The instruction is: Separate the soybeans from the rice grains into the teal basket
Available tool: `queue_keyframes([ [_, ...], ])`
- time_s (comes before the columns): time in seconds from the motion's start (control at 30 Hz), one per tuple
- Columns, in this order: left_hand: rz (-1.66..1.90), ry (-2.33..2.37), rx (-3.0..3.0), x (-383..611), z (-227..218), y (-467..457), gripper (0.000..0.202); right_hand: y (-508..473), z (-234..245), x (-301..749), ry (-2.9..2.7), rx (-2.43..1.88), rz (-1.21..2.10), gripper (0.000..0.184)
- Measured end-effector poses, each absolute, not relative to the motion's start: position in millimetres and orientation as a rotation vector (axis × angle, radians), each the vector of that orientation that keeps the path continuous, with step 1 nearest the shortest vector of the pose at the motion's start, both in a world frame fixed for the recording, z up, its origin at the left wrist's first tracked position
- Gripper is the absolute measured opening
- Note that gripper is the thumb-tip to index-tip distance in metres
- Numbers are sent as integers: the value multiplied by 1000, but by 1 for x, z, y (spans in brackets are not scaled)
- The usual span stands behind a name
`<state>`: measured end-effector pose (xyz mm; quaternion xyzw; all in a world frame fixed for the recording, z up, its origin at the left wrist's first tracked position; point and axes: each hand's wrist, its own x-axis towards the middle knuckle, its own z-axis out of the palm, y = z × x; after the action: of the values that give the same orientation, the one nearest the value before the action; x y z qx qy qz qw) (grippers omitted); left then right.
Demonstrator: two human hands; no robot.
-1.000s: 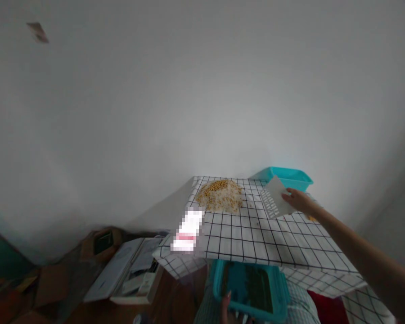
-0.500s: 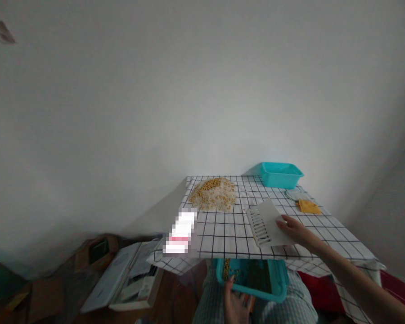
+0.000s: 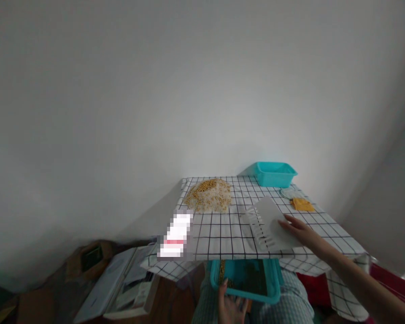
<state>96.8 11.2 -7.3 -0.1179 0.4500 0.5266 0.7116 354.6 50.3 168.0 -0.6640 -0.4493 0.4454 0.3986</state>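
Note:
My right hand (image 3: 295,227) grips a white sheet (image 3: 273,225) by its right side, thumb and fingers closed on it. The sheet's left edge is cut into narrow slots and strips and rests on or just above the checked cloth. Below the table's front edge, my left hand (image 3: 232,308) holds the near rim of a turquoise plastic basin (image 3: 243,294) over my lap. Yellow beans show along the basin's left side. A heap of yellow beans mixed with white grains (image 3: 209,195) lies on the far left of the table.
The table (image 3: 219,245) wears a black-and-white checked cloth. A second turquoise basin (image 3: 275,175) stands at the back right, near a yellow cloth-like piece (image 3: 302,204) and a clear item (image 3: 288,193). A blurred-out bright object (image 3: 175,236) lies front left. Boxes (image 3: 131,297) sit on the floor.
The whole view has shifted slightly, so most things appear a little further left. Against the cloth, the sheet and my right hand have moved slightly right. My left hand keeps its hold on the basin.

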Motion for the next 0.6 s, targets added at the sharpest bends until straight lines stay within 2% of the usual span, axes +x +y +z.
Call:
queue_keyframes([
  [0.1,1159,999,-263,95,-8,10,29,78,173,375,-1075,-1766,949,42],
  [0.27,1143,994,-266,93,-11,10,31,131,161,387,-1275,-1703,898,32],
  [0.43,1129,1009,-251,88,-15,10,35,155,154,372,-1498,-1714,914,37],
  [0.6,1160,1023,-189,83,-11,9,34,132,153,350,-1567,-1659,1016,41],
])
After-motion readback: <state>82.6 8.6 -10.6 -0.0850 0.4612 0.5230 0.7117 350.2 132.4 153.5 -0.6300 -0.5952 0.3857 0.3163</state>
